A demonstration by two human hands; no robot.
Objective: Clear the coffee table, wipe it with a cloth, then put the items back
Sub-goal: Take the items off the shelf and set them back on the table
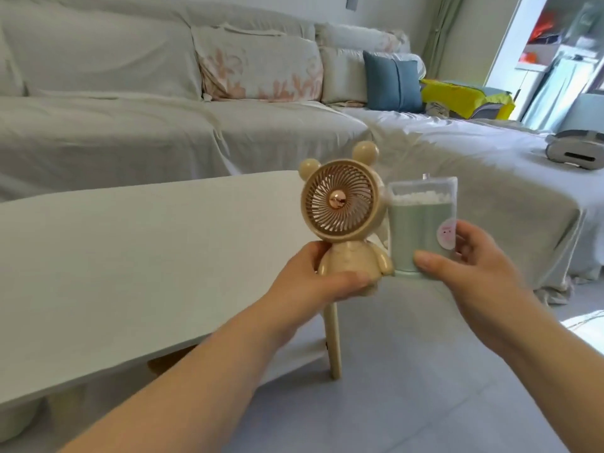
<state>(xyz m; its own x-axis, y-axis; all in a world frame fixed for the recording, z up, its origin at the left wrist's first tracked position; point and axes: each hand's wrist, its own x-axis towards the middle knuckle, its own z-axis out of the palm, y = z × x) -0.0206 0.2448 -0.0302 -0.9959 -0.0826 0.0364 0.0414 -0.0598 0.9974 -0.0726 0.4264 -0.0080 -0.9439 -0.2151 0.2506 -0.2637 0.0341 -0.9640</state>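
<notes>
- Holding one item in each hand, the person stands at the right end of the coffee table (137,243), both items lifted clear of its white top.
- The left hand (322,277) is wrapped around the body of a beige bear-shaped fan (341,204), thumb across the front; gripping low keeps the fingers off the grille and the fan upright, its long handle hanging down below the fist.
- The right hand (470,259) clasps a clear container of cotton swabs (421,223) from the side, thumb in front, fingers behind, so it stays level and nothing spills.
- The two items nearly touch, held side by side just past the table's right edge.
- The visible tabletop carries nothing, so this is either the clearing step or the return; I cannot tell which.
- The covered sofa (163,125) beyond the table looks a likely resting spot.
</notes>
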